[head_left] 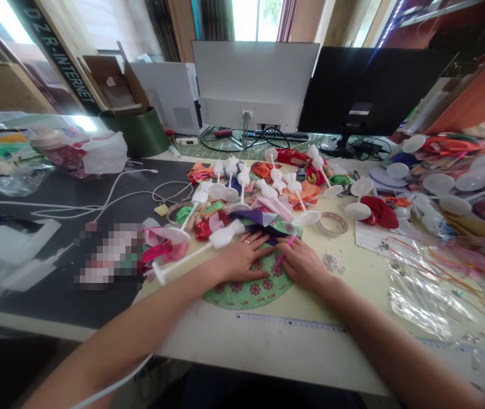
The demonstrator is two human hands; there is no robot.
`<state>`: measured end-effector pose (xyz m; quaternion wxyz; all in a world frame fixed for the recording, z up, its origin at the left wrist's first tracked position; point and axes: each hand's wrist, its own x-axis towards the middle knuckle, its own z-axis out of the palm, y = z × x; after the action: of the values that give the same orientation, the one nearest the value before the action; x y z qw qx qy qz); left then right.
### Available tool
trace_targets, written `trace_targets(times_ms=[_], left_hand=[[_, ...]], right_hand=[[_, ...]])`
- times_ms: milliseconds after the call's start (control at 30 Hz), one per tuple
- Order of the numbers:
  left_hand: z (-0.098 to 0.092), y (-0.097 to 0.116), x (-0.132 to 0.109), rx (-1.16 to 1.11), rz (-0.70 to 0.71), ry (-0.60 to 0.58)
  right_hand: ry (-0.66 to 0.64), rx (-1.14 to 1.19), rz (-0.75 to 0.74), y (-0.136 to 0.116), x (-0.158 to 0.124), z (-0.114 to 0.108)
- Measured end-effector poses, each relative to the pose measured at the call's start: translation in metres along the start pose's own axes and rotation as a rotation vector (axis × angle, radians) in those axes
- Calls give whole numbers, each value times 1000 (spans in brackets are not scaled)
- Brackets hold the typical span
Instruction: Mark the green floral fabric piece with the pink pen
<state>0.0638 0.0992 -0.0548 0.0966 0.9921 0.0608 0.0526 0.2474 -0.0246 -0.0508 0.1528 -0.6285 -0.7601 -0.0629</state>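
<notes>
Left hand [242, 258] lies flat on green floral fabric [253, 291], right hand [304, 262] holds pink stick [285, 250] over it, small white mannequins [226, 234] clustered behind.

Looked like a craft workshop with office gear: white monitor [255, 71] and black monitor [366, 88] stood towards the far edge of the tabletop [225, 346]; miniature dress forms [226, 234] and fabric scraps [203, 229] crowded its middle; green patterned cloth [246, 294] and ruler [310, 325] lay nearer the front edge.

Fabric [246, 294] btwn mannequins [226, 234] & ruler [291, 322]; monitors [255, 74] behind.
</notes>
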Motion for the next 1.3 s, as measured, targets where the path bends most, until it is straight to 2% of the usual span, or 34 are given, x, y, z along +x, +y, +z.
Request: trace_targets(times_ms=[200, 333, 400, 467, 533, 600, 733, 833, 1067, 1300], left_hand=[[0, -1, 1, -33, -1, 6], [-5, 4, -3, -34, -18, 71], [-7, 7, -7, -35, -4, 99], [-10, 10, -10, -37, 15, 91], [-11, 12, -12, -31, 14, 45], [-10, 13, -12, -20, -6, -11], [-9, 12, -12, -32, -30, -47], [-11, 10, -13, -53, -33, -39], [-11, 12, -17, 8, -27, -51], [-19, 20, -16, 111, -4, 27]], right_hand=[[23, 14, 31, 10, -1, -1], [96, 9, 60, 10, -7, -16], [179, 74, 114, 9, -13, -31], [331, 263, 242, 10, -20, -48], [488, 448, 374, 12, -29, -63], [540, 548, 449, 18, -39, -71], [440, 481, 521, 28, -59, -72], [453, 335, 547, 31, -69, -67], [318, 267, 506, 29, -67, -54], [338, 229, 502, 27, -67, -60]])
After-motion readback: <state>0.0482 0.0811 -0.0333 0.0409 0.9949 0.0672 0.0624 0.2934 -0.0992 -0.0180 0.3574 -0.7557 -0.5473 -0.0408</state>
